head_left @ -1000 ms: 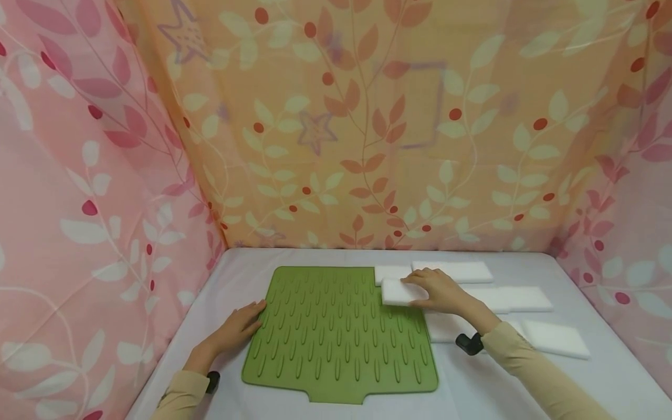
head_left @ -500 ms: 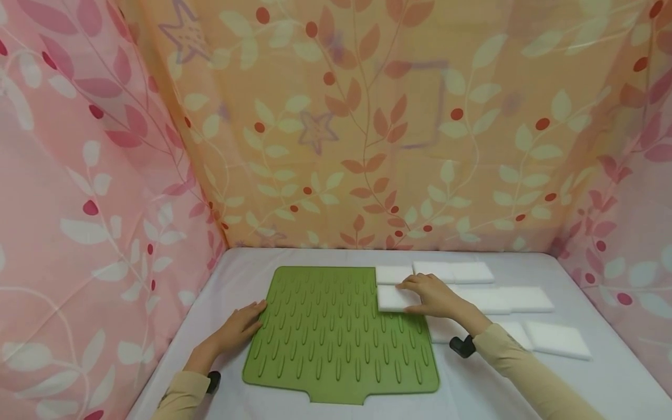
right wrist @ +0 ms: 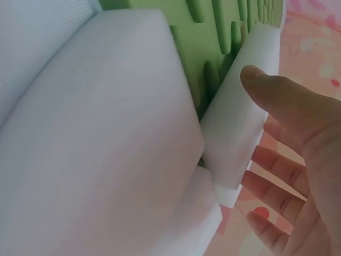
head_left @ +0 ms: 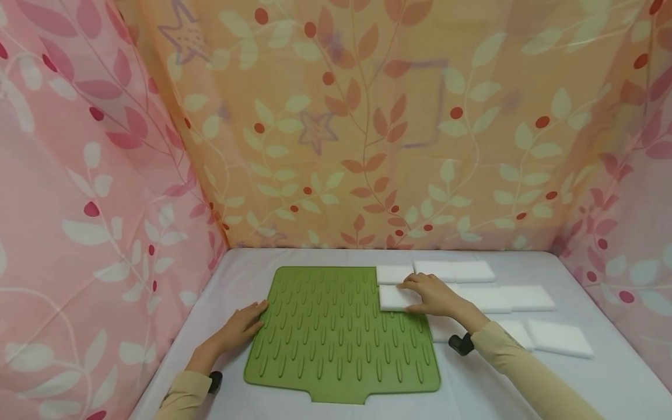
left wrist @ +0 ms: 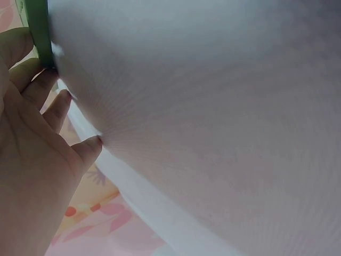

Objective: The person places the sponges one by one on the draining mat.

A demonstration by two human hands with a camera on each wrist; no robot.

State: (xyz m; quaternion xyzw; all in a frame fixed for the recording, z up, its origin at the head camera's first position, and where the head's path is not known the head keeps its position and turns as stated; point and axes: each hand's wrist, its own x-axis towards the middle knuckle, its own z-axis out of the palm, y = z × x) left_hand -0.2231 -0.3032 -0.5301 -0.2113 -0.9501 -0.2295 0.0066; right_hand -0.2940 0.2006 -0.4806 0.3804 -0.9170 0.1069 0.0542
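1. Fingers of the right hand (head_left: 434,295) pinch a white block (head_left: 392,298), a little right of lower centre in the head view, over the upper right part of a green mat (head_left: 331,326).
2. At lower left, the left hand (head_left: 238,326) has its fingers loosely extended, touching the mat's left edge.
3. More white blocks (head_left: 559,338) lie in rows at lower right, upon white cloth (head_left: 462,391).

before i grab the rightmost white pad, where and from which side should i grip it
Probably pinch the white pad across its right end, from the right: the neighbouring pad crowds its left end, while its right end is free.
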